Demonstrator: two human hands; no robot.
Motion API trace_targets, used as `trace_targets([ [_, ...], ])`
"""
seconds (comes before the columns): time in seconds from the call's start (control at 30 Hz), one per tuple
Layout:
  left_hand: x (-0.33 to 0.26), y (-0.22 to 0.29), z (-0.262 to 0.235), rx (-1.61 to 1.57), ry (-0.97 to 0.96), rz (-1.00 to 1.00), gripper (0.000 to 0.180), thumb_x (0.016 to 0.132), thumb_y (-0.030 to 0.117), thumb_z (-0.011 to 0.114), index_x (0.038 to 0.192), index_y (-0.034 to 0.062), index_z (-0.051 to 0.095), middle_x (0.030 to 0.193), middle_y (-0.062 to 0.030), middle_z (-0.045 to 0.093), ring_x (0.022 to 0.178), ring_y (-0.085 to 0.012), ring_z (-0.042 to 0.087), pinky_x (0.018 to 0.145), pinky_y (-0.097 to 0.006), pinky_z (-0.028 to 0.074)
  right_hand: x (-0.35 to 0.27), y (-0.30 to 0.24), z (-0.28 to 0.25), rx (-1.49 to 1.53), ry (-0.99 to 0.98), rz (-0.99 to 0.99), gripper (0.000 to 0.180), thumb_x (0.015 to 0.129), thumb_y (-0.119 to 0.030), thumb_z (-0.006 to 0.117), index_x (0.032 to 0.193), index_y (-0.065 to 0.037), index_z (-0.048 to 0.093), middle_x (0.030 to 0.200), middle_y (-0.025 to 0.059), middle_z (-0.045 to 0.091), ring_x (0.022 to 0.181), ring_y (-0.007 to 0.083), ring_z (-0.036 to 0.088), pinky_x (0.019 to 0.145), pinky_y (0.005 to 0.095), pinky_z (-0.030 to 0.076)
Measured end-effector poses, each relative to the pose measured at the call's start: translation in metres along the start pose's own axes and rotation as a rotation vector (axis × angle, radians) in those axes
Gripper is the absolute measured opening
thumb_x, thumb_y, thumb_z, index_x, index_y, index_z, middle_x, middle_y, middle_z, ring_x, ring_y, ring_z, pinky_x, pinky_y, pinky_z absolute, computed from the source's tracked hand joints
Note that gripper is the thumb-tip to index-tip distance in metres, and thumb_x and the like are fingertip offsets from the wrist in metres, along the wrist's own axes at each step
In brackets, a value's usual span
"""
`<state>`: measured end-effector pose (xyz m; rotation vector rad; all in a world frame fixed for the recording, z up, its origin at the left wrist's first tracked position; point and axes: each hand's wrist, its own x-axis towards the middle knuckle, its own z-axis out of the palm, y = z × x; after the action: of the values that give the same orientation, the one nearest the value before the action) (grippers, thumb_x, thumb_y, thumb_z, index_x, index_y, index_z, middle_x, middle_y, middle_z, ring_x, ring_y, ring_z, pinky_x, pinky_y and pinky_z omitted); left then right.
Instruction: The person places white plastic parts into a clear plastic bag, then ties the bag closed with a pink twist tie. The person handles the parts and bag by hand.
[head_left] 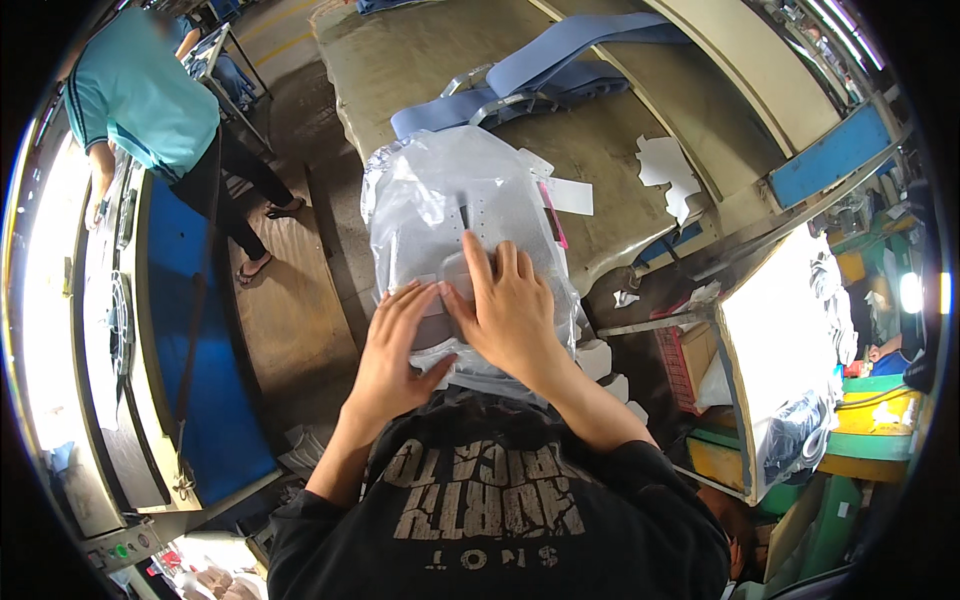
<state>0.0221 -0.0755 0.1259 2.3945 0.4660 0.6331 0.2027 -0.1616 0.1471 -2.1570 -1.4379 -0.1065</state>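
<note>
In front of me lies a grey, flat piece (415, 240) with rounded corners, on or wrapped in crinkled clear plastic sheeting (430, 150). My left hand (397, 340) rests on its near left part, fingers stretched out and thumb apart. My right hand (508, 310) lies beside it with the index finger extended, partly covering a small translucent rounded piece (453, 268). Just beyond that fingertip is a narrow dark mark or slot (464, 212), which I cannot make out exactly. Both hands press from above; neither grips anything that shows.
A covered table (400, 60) stands ahead, bearing blue straps (560, 60) with metal frames and white paper scraps (665, 175). At left, a person in a turquoise shirt (150, 90) stands by a blue-sided bench (200, 330). A red crate (680, 365) and white-topped table (780, 340) are right.
</note>
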Motion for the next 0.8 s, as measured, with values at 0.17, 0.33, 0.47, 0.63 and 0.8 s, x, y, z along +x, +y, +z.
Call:
trace_targets([
  [0.17,-0.007,0.005,0.016,0.275,-0.013,0.007,0.108,0.068,0.044,0.098,0.162,0.0169,0.051,0.163,-0.0150,0.051,0.153,-0.0394,0.043,0.127,-0.061,0.032,-0.006,0.008,0.001,-0.027,-0.158,0.054,0.063,0.105,-0.033,0.067,0.159,-0.006,0.050,0.116,0.0188,0.061,0.106,0.0395,0.064,0.085,0.0500,0.056],
  [0.33,-0.008,-0.003,0.031,0.372,0.056,0.009,0.097,0.075,0.053,0.091,0.161,0.0265,0.055,0.163,-0.0044,0.052,0.153,-0.0304,0.044,0.126,-0.057,0.034,0.021,0.012,-0.034,0.156,0.267,-0.287,0.032,0.097,-0.011,0.071,0.128,-0.004,0.064,0.106,0.0170,0.060,0.097,0.0380,0.059,0.078,0.0470,0.051],
  [0.47,-0.008,-0.011,0.039,0.327,0.141,0.063,0.091,0.076,0.044,0.094,0.155,0.0190,0.057,0.159,-0.0102,0.055,0.150,-0.0344,0.047,0.123,-0.058,0.036,0.049,0.004,-0.011,0.569,0.164,-0.294,0.015,0.098,-0.010,0.068,0.111,-0.006,0.061,0.100,0.0131,0.062,0.098,0.0365,0.059,0.084,0.0511,0.047],
  [0.63,-0.010,-0.022,0.044,0.142,0.263,0.066,0.096,0.072,0.025,0.099,0.151,0.0036,0.048,0.157,-0.0275,0.050,0.145,-0.0473,0.049,0.119,-0.061,0.038,0.074,-0.008,0.048,-0.029,0.264,-0.435,0.017,0.100,-0.021,0.068,0.111,-0.010,0.061,0.100,0.0108,0.063,0.101,0.0343,0.058,0.088,0.0522,0.044],
  [0.8,-0.012,-0.027,0.044,0.145,0.322,0.090,0.107,0.071,0.027,0.100,0.157,0.0042,0.040,0.162,-0.0312,0.044,0.144,-0.0508,0.048,0.117,-0.061,0.041,0.073,0.000,0.042,0.157,0.306,-0.383,0.024,0.101,-0.029,0.069,0.114,-0.010,0.063,0.106,0.0112,0.063,0.104,0.0315,0.057,0.090,0.0490,0.043],
])
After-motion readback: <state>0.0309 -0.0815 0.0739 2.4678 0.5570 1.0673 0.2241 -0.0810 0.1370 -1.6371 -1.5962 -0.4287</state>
